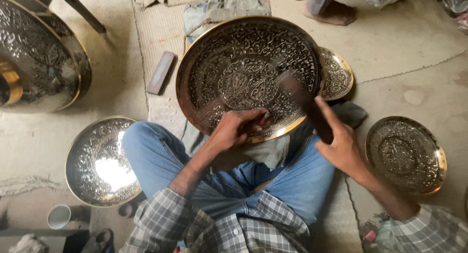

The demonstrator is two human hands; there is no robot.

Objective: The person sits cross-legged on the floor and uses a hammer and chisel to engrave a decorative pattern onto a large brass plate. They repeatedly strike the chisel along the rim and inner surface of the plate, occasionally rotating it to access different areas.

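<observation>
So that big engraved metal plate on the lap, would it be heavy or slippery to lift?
The big engraved plate is probably stiff and fairly heavy, being wide metal. Its polished rim could be slippery. The left hand steadies it, propped and tilted, so it might tip.

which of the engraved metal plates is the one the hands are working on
The largest engraved plate, propped on the lap: the left hand rests at its lower rim. The other plates lie on the floor, untouched.

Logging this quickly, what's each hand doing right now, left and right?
Left hand: closed on a small tool with a red part, pressed to the engraved brass tray.
Right hand: closed on a dark, motion-blurred hammer.
</observation>
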